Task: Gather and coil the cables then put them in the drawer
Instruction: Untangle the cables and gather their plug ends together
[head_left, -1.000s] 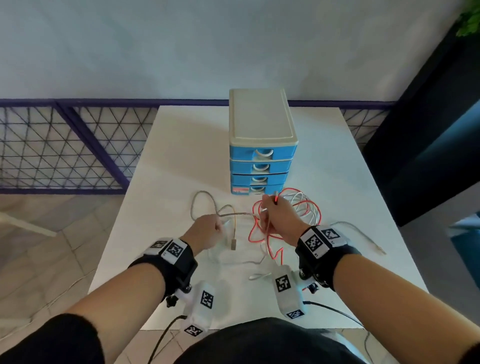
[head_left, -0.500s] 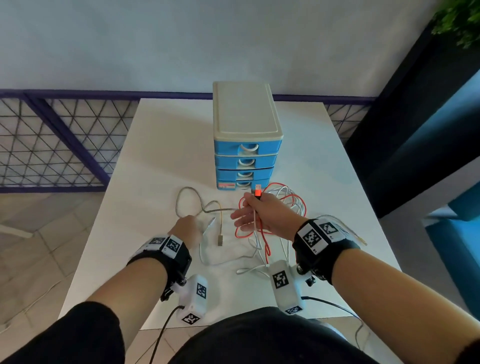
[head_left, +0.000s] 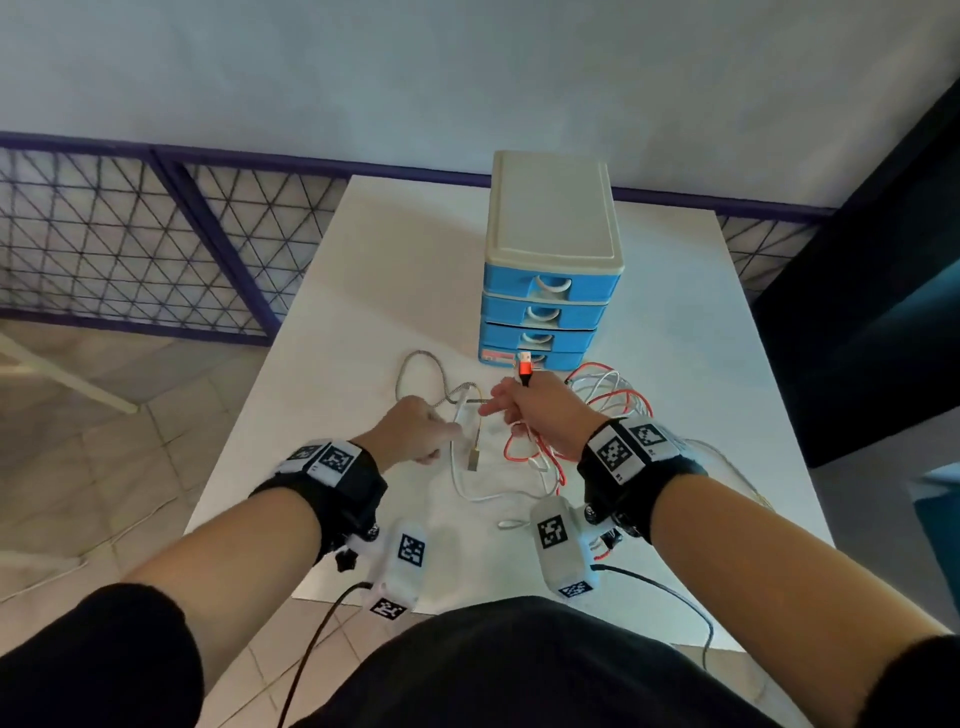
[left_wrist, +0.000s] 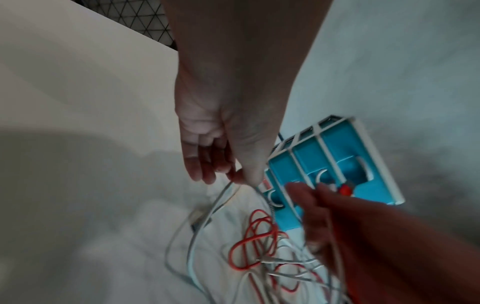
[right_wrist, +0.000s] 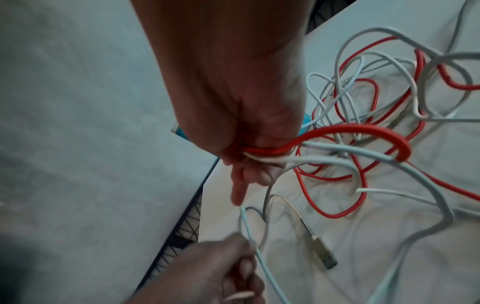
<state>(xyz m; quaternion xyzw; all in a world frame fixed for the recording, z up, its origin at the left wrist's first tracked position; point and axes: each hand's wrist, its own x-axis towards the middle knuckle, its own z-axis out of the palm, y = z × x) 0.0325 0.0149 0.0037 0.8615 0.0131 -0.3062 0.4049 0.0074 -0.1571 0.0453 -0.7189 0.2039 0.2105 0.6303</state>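
A tangle of red cable (head_left: 524, 449) (right_wrist: 337, 133), white cable (head_left: 475, 491) (right_wrist: 415, 176) and a grey braided cable (head_left: 415, 364) (right_wrist: 267, 203) lies on the white table (head_left: 363, 291) in front of a blue drawer unit (head_left: 545, 312) (left_wrist: 337, 164), all drawers closed. My right hand (head_left: 524, 410) (right_wrist: 249, 156) grips the red and white cables, its red USB plug (head_left: 525, 368) sticking up above the fist and one finger pointing left. My left hand (head_left: 415, 431) (left_wrist: 228, 170) pinches a white cable beside the braided one. A beige USB plug (head_left: 474, 460) (right_wrist: 324, 257) hangs between the hands.
A purple mesh railing (head_left: 156, 234) runs behind and left of the table. A dark panel (head_left: 883, 312) stands at the right. One white cable end (head_left: 737, 467) trails toward the table's right edge. Bare tabletop lies left of the drawer unit.
My right hand has risen and shifted left with the red plug, lifting the cables. My left hand has closed in on the white cable near it. The view has swung left.
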